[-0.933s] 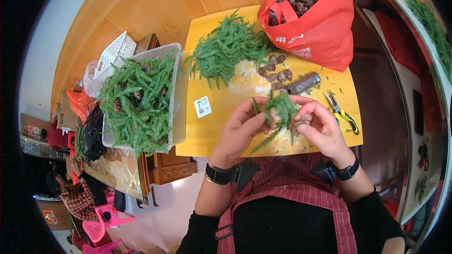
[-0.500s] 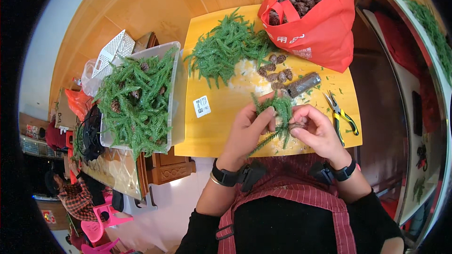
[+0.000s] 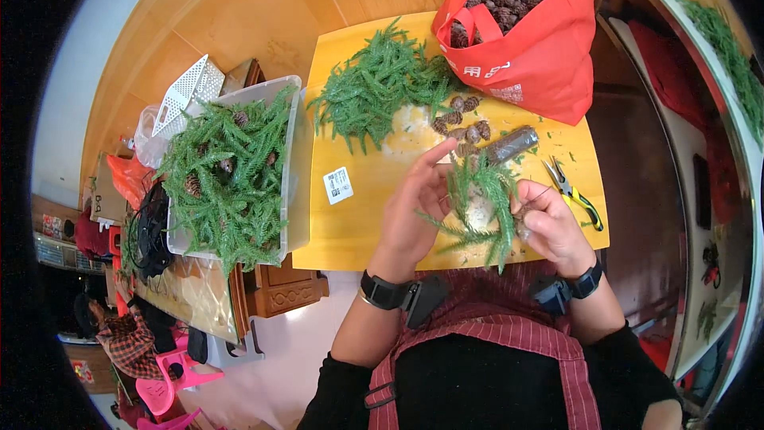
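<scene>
Pinched in the fingers of my right hand (image 3: 561, 231) is an artificial pine sprig (image 3: 495, 191), its green needled arms fanning out toward the left. A small brown pine cone (image 3: 523, 221) shows at the sprig's stem, partly covered by my fingers. My left hand (image 3: 414, 211) is open beside the sprig, its fingers stretched apart; whether it touches the needles I cannot tell. Several loose pine cones (image 3: 475, 132) lie on the yellow table (image 3: 350, 227) beyond my hands, next to a dark wrapped roll (image 3: 512, 145). Pliers with yellow and black handles (image 3: 585, 205) rest right of my right hand.
At the back of the table is a heap of green sprigs (image 3: 382, 84). A red bag (image 3: 549, 64) full of pine cones stands at the back right. Left of the table, a clear bin (image 3: 298, 159) holds sprigs with cones. A white label (image 3: 338, 185) lies on the table.
My left hand has let go of the sprig and opened, shifting slightly left. My right hand still holds the sprig, which has spread out and turned, moving a little to the right.
</scene>
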